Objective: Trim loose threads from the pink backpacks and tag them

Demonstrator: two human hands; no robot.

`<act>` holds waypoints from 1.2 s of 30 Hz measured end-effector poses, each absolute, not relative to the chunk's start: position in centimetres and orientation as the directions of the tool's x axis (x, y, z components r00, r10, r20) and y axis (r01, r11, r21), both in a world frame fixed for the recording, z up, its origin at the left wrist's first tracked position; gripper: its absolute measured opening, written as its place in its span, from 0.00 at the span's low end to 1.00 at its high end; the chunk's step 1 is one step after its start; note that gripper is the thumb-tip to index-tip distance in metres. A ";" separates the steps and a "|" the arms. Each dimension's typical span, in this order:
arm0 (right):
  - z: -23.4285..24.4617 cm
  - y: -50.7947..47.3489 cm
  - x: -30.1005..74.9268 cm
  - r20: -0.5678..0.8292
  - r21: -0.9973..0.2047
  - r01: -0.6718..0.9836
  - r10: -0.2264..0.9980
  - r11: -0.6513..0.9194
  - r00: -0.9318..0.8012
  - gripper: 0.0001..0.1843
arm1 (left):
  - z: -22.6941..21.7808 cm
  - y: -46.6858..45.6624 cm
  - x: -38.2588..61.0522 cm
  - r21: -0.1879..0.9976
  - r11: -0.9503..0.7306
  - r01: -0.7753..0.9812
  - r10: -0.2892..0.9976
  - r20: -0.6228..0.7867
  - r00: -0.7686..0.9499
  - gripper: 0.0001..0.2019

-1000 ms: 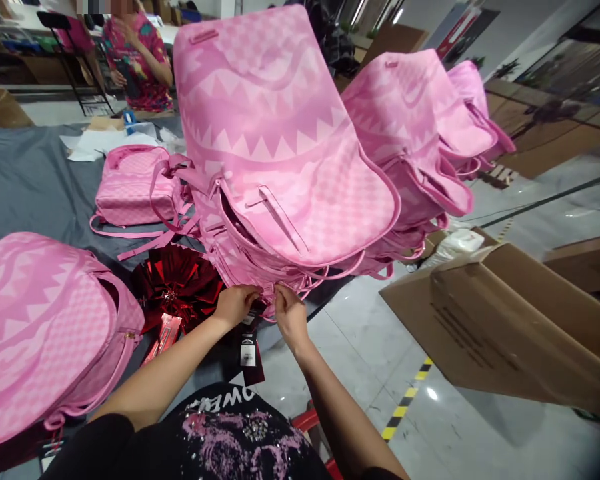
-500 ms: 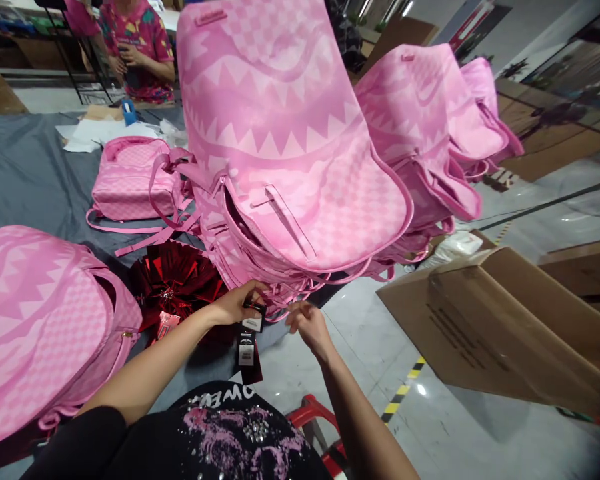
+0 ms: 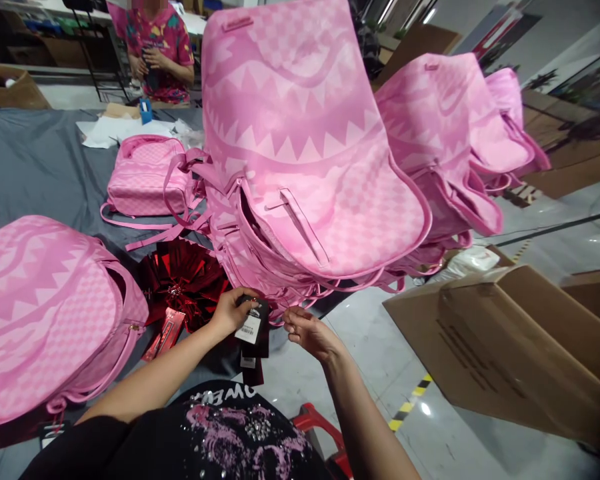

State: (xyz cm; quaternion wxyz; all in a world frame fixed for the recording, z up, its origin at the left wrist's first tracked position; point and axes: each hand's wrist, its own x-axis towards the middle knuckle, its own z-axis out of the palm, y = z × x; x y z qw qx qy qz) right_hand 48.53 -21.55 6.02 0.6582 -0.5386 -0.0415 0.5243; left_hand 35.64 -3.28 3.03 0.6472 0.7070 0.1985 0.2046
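Just below the stacked pink backpacks [image 3: 290, 120], my left hand [image 3: 230, 313] pinches a black hang tag [image 3: 251, 327] with a white barcode label between thumb and fingers. My right hand [image 3: 310, 333] is closed at the fingertips on a thin string [image 3: 276, 297] that loops toward the tag. Another dark tag [image 3: 249, 363] with a white label hangs or lies beneath, partly covered. The front backpack leans over both hands, its straps bunched above my fingers. To the left of my left hand sits a pile of shiny red foil tags [image 3: 185, 280].
One pink backpack [image 3: 45, 300] lies at left; a smaller one [image 3: 147, 177] sits behind the foil pile on the grey cloth [image 3: 40, 153]. More backpacks [image 3: 425, 127] stand at right. An open cardboard box [image 3: 480, 340] and a red stool [image 3: 320, 423] are on the floor. A person [image 3: 160, 53] stands opposite.
The black tag has been raised and turned so its label faces me more fully. My right fingers have drawn the string out to the right. The view has shifted slightly left.
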 end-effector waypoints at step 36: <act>2.8 -17.9 45.6 -0.155 -0.982 -0.183 0.341 0.050 0.927 0.17 | 5.1 -6.1 38.6 0.885 -0.431 0.175 0.376 -0.001 0.927 0.09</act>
